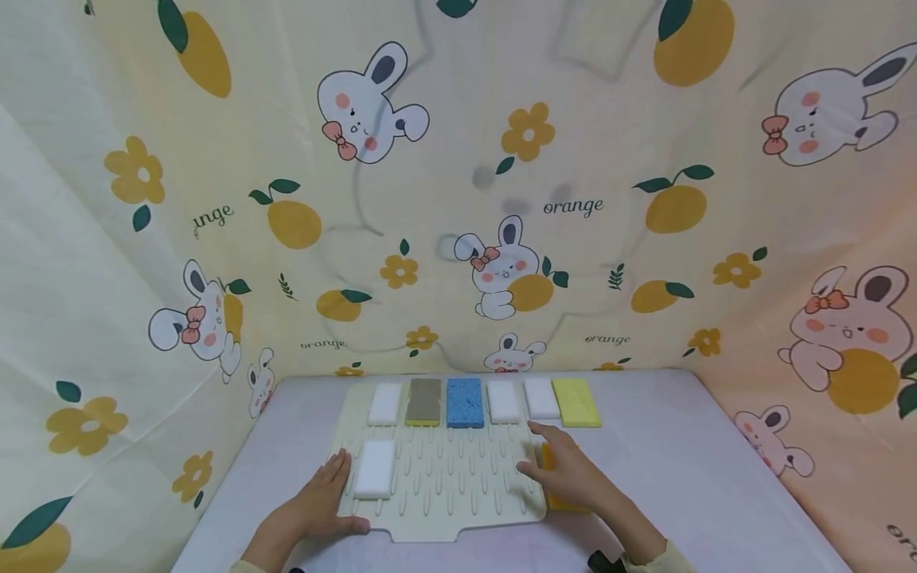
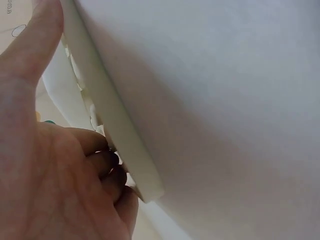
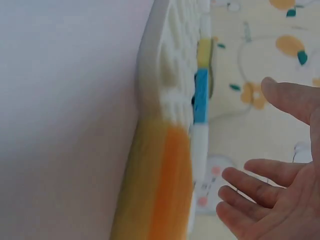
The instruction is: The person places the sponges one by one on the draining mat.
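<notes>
A cream ribbed board [image 1: 473,497] lies on the table. My left hand [image 1: 322,501] rests against its front left corner, fingers along the left edge and thumb by the front edge; the left wrist view shows the fingertips touching the board's rim [image 2: 125,135]. Close to that hand, a white sponge [image 1: 376,469] lies on the board. My right hand [image 1: 566,469] hovers over the board's right side with fingers spread, holding nothing. Partly hidden beneath it is an orange sponge [image 3: 170,190], with a yellowish layer, at the board's right edge.
Along the board's back lie a white sponge [image 1: 385,404], a grey-and-yellow sponge [image 1: 424,402], a blue sponge [image 1: 465,403] and another white one [image 1: 503,402]. Right of these are a white sponge [image 1: 540,398] and a yellow sponge [image 1: 576,402]. A printed curtain [image 1: 458,191] hangs behind the table.
</notes>
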Demonstrator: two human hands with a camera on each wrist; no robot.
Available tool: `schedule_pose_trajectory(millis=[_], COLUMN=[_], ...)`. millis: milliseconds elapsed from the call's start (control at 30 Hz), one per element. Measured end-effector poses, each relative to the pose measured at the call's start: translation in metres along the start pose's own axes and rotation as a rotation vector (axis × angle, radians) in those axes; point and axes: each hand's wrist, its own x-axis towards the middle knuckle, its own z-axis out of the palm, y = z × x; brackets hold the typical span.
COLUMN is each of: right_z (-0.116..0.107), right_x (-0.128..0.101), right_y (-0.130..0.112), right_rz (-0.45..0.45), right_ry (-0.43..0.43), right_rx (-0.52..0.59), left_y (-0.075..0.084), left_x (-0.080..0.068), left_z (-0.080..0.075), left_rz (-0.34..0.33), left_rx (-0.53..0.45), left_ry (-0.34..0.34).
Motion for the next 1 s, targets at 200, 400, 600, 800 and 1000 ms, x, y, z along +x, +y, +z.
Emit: schedule_pose_trajectory(millis=[200, 400, 600, 800, 1000], right_z=[-0.016, -0.031, -0.042, -0.046, -0.047], right_x=[-0.005, -0.007, -0.010, -0.013, -0.016], right_y=[0.028, 0.049, 0.062, 0.073, 0.075], right_rz=[0.036, 0.003, -0.052, -0.008, 0.019], right_ry=[0.025, -0.008, -0.090, -0.191, -0.260], right_rx=[-0.044, -0.075, -0.128, -0.097, -0.078], left_y=[-0.001, 0.000, -0.001, -0.002, -0.002], left_x=[-0.002, -0.004, -0.003, 0.001, 0.001], left_z=[-0.001, -0.001, 0.001, 0.004, 0.004], left_rz=[0.024, 0.032, 0.027, 0.028, 0.026], left_rx=[0.016, 0.024, 0.025, 0.034, 0.029], left_ry=[0.008, 0.016, 0.020, 0.010, 0.006])
